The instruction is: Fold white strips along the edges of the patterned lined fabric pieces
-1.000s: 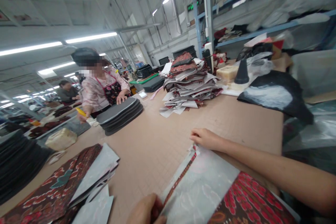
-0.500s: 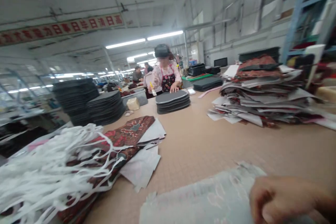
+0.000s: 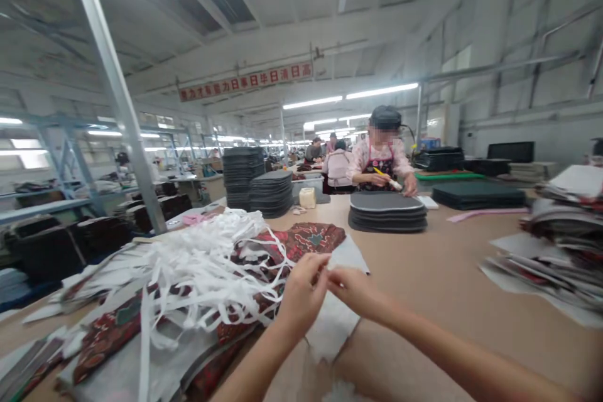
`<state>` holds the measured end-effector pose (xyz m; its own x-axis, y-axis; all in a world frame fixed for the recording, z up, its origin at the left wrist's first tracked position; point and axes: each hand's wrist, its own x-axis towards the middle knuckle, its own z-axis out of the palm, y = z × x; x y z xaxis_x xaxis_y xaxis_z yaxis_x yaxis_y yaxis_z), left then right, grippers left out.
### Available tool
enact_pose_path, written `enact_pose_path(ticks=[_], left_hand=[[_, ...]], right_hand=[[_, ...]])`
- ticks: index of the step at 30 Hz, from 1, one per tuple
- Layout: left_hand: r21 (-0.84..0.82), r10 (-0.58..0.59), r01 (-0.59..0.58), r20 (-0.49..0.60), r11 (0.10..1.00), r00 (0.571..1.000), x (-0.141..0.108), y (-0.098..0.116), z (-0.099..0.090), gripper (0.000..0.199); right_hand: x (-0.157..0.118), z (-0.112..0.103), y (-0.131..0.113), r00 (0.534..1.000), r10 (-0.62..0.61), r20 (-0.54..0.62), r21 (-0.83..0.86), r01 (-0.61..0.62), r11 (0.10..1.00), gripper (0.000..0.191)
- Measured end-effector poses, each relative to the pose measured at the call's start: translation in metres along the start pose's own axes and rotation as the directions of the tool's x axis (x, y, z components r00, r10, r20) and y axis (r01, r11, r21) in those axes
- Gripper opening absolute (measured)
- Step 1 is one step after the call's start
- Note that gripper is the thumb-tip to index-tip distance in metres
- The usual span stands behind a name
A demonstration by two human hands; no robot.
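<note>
A brown table point(image 3: 447, 289) is spreading beneath the left hand point(image 3: 301, 292) and right hand point(image 3: 353, 289); white strips point(image 3: 202, 264) are lying left of them, patterned fabric point(image 3: 325, 236) just beyond. Both are hovering close together, fingers bent; any grasp I cannot tell.

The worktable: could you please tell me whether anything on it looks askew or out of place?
Yes: the white strips lie in a loose tangle, partly over the patterned fabric, and the layered pile at far right has sheets jutting out unevenly, unlike the neater dark stack.
</note>
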<state>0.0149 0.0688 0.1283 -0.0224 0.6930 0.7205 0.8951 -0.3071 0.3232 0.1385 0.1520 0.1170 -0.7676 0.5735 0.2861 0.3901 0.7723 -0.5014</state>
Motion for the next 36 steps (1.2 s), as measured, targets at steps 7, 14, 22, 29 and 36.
enact_pose_path(ticks=[7,14,22,29,36], left_hand=[[0.454,-0.291,0.346,-0.187,0.821,0.938,0.017,-0.087,-0.068,0.047],[0.595,-0.537,0.558,-0.236,0.579,0.810,0.001,-0.147,-0.094,0.057],[0.632,-0.448,0.475,-0.218,0.612,0.867,0.009,-0.115,-0.090,0.045],[0.228,-0.014,-0.037,0.221,0.973,0.975,0.020,-0.034,0.007,0.037],[-0.052,0.190,-0.205,0.639,0.977,0.746,0.005,0.025,0.116,0.064]], right_hand=[[0.101,0.047,-0.033,0.993,0.087,-0.073,-0.063,-0.092,0.994,0.015],[0.082,-0.045,-0.005,0.956,0.108,-0.273,-0.014,-0.116,0.993,0.024],[-0.060,-0.153,0.109,0.921,0.356,-0.159,0.172,-0.329,0.929,0.041],[-0.188,-0.109,0.122,0.875,0.484,-0.012,0.375,-0.445,0.814,0.042],[-0.235,-0.094,0.116,0.847,0.529,0.052,0.491,-0.483,0.725,0.035]])
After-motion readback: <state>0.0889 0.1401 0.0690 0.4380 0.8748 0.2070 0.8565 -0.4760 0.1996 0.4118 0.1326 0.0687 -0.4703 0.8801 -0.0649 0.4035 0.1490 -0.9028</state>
